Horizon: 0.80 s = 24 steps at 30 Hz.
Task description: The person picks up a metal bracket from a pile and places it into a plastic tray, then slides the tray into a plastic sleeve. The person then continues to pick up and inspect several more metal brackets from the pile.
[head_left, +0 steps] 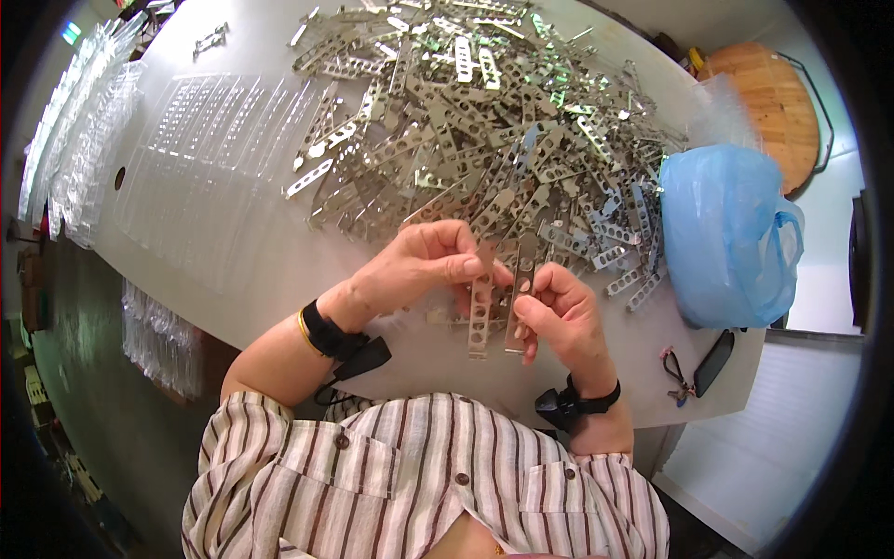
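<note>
Between the thumb and fingers of my left hand is a flat metal strip with a row of round holes, hanging upright. My right hand pinches a second perforated metal strip, also upright and close beside the first. A narrow gap separates the two strips. Both hands are over the near part of the table, just in front of a large heap of similar metal strips. Some fingers of my left hand are hidden behind its strip.
A clear plastic tray with rows of slots lies left of the heap. Stacked clear trays stand at the far left. A blue plastic bag sits on the right, with a black phone and keys near the table edge.
</note>
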Tool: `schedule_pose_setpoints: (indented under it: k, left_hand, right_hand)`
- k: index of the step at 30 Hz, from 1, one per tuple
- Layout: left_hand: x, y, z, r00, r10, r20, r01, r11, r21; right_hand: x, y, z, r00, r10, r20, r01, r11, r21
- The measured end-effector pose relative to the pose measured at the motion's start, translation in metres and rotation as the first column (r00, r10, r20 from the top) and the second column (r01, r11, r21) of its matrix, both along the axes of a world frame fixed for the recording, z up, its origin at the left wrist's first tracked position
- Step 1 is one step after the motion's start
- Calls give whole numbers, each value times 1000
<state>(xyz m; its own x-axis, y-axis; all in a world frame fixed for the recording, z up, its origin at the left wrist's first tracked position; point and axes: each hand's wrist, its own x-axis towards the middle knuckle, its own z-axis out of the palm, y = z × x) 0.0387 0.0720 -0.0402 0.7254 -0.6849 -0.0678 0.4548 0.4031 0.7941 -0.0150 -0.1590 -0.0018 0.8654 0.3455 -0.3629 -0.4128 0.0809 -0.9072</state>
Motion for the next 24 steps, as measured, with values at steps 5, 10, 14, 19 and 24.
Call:
schedule_pose_setpoints:
  k: [5,10,14,19,24]
  left_hand:
    - [-5,1,-2,1000,4,11,-4,1000,-5]
    - [-6,0,-1,995,40,88,-41,999,18]
    - [-5,3,-1,996,24,88,-28,999,44]
    - [-7,0,1,993,103,59,-105,994,17]
    - [-7,3,-6,996,84,22,-85,996,32]
  right_hand:
    - [-5,-1,-3,999,22,39,-26,995,97]
    - [-7,3,-8,985,122,121,-141,975,170]
    - [-6,5,-3,977,161,137,-175,979,100]
    - [-6,6,-5,969,240,60,-242,969,40]
    - [-7,11,-9,969,163,184,-161,987,-25]
